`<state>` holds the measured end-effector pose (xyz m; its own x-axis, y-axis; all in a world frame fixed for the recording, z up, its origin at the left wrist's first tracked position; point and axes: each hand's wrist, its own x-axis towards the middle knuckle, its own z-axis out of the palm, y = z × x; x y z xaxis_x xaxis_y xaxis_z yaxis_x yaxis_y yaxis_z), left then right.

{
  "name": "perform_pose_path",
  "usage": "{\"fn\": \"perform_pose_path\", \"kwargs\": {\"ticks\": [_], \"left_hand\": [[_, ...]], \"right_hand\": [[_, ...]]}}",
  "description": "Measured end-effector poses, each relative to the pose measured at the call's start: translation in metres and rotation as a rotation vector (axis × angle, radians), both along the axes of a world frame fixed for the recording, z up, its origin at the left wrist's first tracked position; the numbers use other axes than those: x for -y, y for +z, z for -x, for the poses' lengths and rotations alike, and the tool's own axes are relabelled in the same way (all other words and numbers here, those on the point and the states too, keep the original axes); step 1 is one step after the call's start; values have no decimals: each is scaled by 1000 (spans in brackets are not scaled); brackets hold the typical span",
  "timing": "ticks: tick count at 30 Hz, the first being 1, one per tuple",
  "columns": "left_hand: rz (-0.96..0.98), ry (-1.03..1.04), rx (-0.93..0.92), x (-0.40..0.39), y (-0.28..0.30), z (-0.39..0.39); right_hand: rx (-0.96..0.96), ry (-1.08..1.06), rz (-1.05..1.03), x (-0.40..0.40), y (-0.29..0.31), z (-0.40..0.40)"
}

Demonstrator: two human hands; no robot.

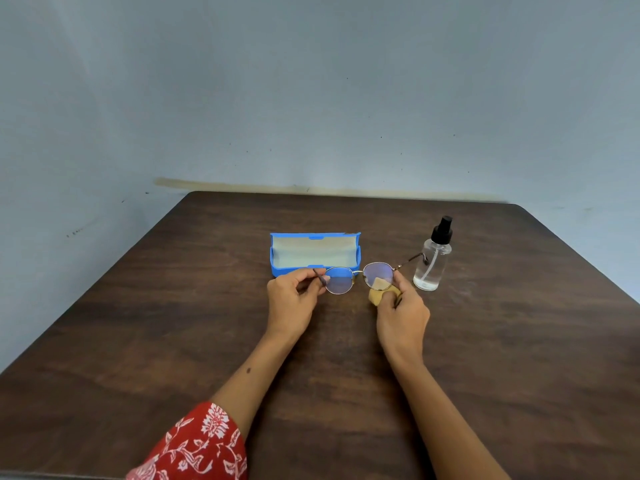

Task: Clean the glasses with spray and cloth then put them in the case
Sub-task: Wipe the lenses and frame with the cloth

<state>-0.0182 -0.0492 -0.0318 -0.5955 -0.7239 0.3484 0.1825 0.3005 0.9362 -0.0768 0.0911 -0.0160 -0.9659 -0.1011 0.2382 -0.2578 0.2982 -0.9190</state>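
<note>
- One pair of glasses [360, 277], two round lenses, near the middle of the table.
- One yellow cloth [382, 292], at 5 o'clock from the glasses.
- One blue case [277, 258], open, at 11 o'clock from the glasses.
- One clear spray bottle [432, 259] with a black top, at 2 o'clock from the glasses.
- Two hands: the left hand [294, 297] and the right hand [403, 315].
- One dark wooden table [519, 341].
- One red patterned sleeve [197, 445], at 7 o'clock.

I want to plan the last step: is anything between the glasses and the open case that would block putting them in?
Nothing visible blocks it. The glasses are held just in front of the open blue case, whose inside looks empty. The spray bottle stands off to the right.
</note>
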Motion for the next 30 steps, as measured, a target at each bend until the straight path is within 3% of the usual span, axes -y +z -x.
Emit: {"fn": "perform_pose_path", "kwargs": {"ticks": [4, 11, 15, 19, 25, 30], "left_hand": [[-58, 27, 2, 0, 2, -1], [4, 154, 65, 3, 6, -3], [33, 190, 98, 3, 8, -4], [46, 182, 107, 3, 10, -5], [39, 122, 99, -1, 10, -5], [-10, 62, 87, -2, 10, -5]], "right_hand": [[8, -12, 29, 0, 0, -1], [122, -135, 216, -6, 1, 4], [-56, -136, 262, -4, 3, 0], [-217, -58, 205, -2, 3, -3], [-498, -74, -46, -3, 5, 2], [-543, -73, -230, -5, 7, 2]]}}
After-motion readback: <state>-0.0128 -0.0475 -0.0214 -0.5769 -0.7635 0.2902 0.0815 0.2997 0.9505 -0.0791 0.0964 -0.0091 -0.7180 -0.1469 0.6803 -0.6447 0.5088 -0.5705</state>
